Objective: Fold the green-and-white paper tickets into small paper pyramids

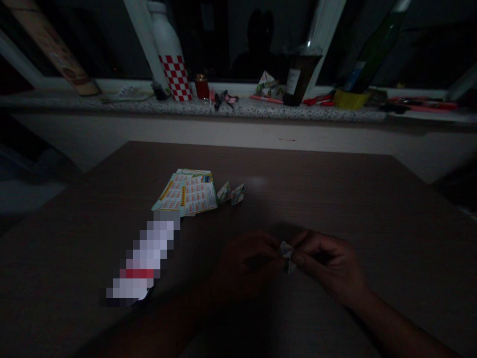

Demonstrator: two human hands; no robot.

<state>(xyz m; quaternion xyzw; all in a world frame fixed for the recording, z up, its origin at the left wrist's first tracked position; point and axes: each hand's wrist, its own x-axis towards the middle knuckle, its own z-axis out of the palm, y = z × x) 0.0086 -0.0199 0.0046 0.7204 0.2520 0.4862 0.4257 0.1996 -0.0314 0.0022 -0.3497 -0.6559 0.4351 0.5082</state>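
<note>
Between my two hands is a small piece of folded paper point(286, 250), pale with faint print, held just above the dark wooden table point(320, 194). My left hand point(248, 258) pinches its left side between thumb and fingers. The right side is pinched by my right hand point(328, 261). Dim light hides the finer folds. Farther back on the table lies a fanned stack of printed paper slips point(186, 194) with rows of numbers. Two small folded paper pieces point(231, 194) stand beside the stack, on its right.
A lit, pixelated device point(143, 261) lies to the left of my left arm. Along the granite windowsill point(246, 108) stand a red-checked white bottle point(172, 59), a dark lidded cup point(298, 74), a green bottle point(380, 47), a cardboard tube point(55, 49) and another folded paper piece point(267, 83).
</note>
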